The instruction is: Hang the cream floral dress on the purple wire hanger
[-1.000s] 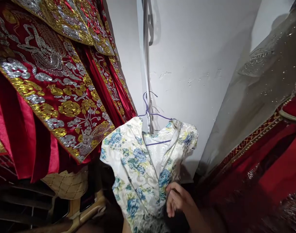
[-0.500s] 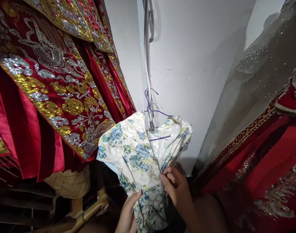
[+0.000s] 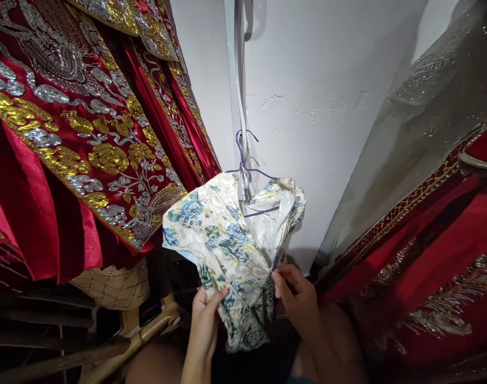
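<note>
A short-sleeved floral dress (image 3: 223, 240), white with blue and green flowers, hangs on a purple wire hanger (image 3: 261, 172). The hanger's hook is caught on a narrow white metal upright (image 3: 239, 90). The neck opening gapes in a deep V, with the hanger's lower bar showing inside. My left hand (image 3: 207, 309) grips the dress at its left side, thumb on the front and fingers behind the cloth. At the bottom of the V, my right hand (image 3: 295, 293) pinches the opening's edge; whether a zipper pull is between the fingertips I cannot tell.
Red robes with gold and silver embroidery (image 3: 107, 154) hang close on the left. More red beaded clothing (image 3: 439, 266) and a sheer sparkling veil-like fabric (image 3: 411, 117) are on the right. A wooden chair (image 3: 147, 336) stands at lower left. Behind is a white wall (image 3: 307, 69).
The dress and hanger sit slightly higher in view. My right hand has moved slightly down along the opening relative to the dress, and the V reaches lower. My left hand still holds the side.
</note>
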A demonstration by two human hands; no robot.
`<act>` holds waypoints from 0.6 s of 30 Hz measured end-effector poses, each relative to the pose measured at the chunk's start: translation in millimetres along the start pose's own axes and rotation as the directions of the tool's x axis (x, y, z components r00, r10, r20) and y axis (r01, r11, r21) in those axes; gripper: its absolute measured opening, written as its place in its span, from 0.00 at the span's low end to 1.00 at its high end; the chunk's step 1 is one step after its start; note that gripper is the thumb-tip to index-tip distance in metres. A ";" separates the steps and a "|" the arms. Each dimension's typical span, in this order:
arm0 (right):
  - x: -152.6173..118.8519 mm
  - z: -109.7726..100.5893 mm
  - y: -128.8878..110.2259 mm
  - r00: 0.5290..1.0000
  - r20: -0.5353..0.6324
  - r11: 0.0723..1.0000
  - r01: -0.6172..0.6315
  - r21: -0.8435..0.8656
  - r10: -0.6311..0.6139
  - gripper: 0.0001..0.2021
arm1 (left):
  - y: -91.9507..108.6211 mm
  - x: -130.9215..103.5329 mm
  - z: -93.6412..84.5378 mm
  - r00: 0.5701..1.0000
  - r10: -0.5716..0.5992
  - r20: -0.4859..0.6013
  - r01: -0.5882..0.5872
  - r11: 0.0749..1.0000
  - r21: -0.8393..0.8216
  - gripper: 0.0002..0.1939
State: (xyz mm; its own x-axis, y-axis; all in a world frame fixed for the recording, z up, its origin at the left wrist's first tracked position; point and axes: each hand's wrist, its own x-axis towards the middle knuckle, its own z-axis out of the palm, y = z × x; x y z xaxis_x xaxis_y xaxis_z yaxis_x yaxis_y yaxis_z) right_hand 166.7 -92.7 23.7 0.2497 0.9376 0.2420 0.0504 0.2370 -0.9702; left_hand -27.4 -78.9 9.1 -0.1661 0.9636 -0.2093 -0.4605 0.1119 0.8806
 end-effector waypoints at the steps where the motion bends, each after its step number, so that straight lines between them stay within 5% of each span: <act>1: -1.1 -1.9 1.5 0.999 -0.043 1.000 0.021 -0.011 -0.021 0.13 | 0.8 4.4 -3.8 0.994 0.086 -0.065 -0.083 0.996 0.040 0.25; 3: -3.0 -5.9 3.8 0.991 -0.124 0.998 0.054 -0.029 -0.057 0.12 | 0.2 11.8 -11.3 0.932 0.274 -0.236 -0.250 0.960 0.127 0.24; 5: -4.3 -8.9 5.2 0.981 -0.168 0.995 0.089 -0.048 -0.096 0.11 | -3.2 14.8 -14.1 0.798 0.471 -0.376 -0.413 0.882 0.229 0.23; 7: -4.9 -9.7 5.6 0.974 -0.181 0.990 0.128 -0.065 -0.138 0.11 | -8.2 11.9 -8.4 0.654 0.644 -0.398 -0.556 0.765 0.324 0.21; 8: -5.0 -9.2 5.5 0.970 -0.182 0.986 0.148 -0.077 -0.160 0.11 | -11.0 8.4 -2.1 0.625 0.698 -0.349 -0.600 0.715 0.358 0.19; 10: -5.0 -7.1 4.6 0.965 -0.175 0.978 0.181 -0.107 -0.197 0.11 | -16.5 -0.7 15.1 0.693 0.706 -0.147 -0.616 0.685 0.389 0.14; 13: -4.7 -3.0 0.9 0.967 -0.099 0.963 0.218 -0.156 -0.235 0.11 | -22.5 -13.4 43.5 0.828 0.509 0.233 -0.559 0.725 0.403 0.13; 18: 0.4 0.4 -11.2 0.959 0.010 0.941 0.281 -0.189 -0.284 0.10 | -22.4 -22.3 69.0 0.817 0.445 0.367 -0.570 0.718 0.399 0.07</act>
State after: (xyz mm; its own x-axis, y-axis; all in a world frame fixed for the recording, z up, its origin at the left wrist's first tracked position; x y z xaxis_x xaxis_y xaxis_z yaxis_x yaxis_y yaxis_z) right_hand 165.8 -94.9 34.7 0.2153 0.8342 0.5077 0.3006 0.4380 -0.8472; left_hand 46.7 -86.1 23.4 -0.0206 0.9260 0.3771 0.1117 -0.3726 0.9212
